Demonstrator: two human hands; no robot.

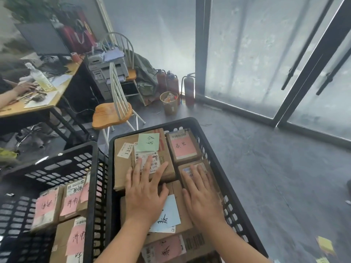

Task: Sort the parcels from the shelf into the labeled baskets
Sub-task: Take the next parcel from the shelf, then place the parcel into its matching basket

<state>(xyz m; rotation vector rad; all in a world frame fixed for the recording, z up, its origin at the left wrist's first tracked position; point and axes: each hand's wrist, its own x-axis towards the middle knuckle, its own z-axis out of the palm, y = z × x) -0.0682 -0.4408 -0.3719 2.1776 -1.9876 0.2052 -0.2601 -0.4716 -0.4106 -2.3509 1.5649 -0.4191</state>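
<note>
Grey floor carries a black basket (214, 149) where both hands (146, 188) lie flat, gripping nothing, on taped cardboard parcels (144, 158) at its far end, probably stiff and light, best held by opposite edges.

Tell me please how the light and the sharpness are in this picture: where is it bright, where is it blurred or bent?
Head view: daylight through the frosted glass doors washes out the right side; the door frames bow from wide-angle distortion; the desk at the left edge is smeared; the left hand, the right hand and the parcels in the right basket look fairly sharp, with soft shadows.
</note>
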